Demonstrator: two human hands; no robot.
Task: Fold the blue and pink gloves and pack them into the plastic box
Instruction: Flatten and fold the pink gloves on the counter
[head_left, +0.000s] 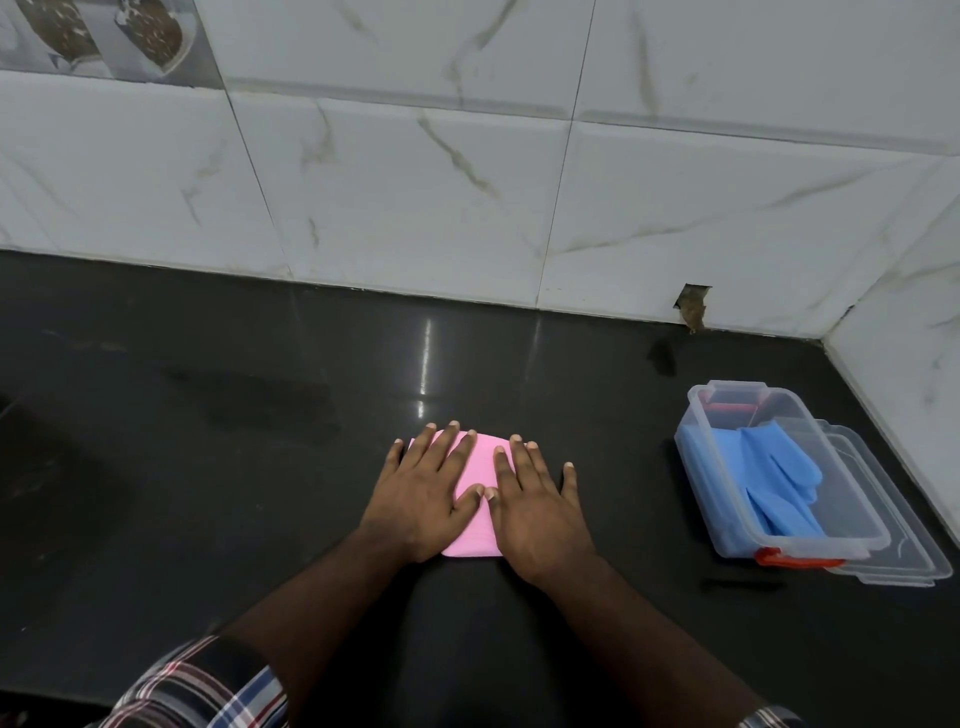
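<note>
- I am looking down from my head camera at a dark, glossy countertop (260, 467) backed by white marbled wall tiles (415, 197)
- My left hand (423, 499) and right hand (537, 512) lie side by side, palms down, fingers straight and spread, pressing flat on the pink glove (480, 467); neither hand curls round or pinches anything
- The pink glove sits near the middle of the counter, already folded into a compact pad, with only a strip showing between and below my hands
- I judge it light, soft and rubbery, likely to spring open once the pressure comes off, and a little slippery on the polished surface
- I judge the best hold is along the near folded edge, thumb on top and fingers slid beneath, so the layers stay clamped together during the lift
- The plastic box (701, 467) stands well apart to my right, close to the corner of the wall, open at the top, with an orange latch (795, 560) at its near end
- The blue gloves (774, 478) already lie inside the box; I cannot tell how many are there
- The clear lid (904, 540) lies just beside the box, partly under its far side
- Count: two hands, one pink folded bundle, one box, one lid, one visible orange latch
</note>
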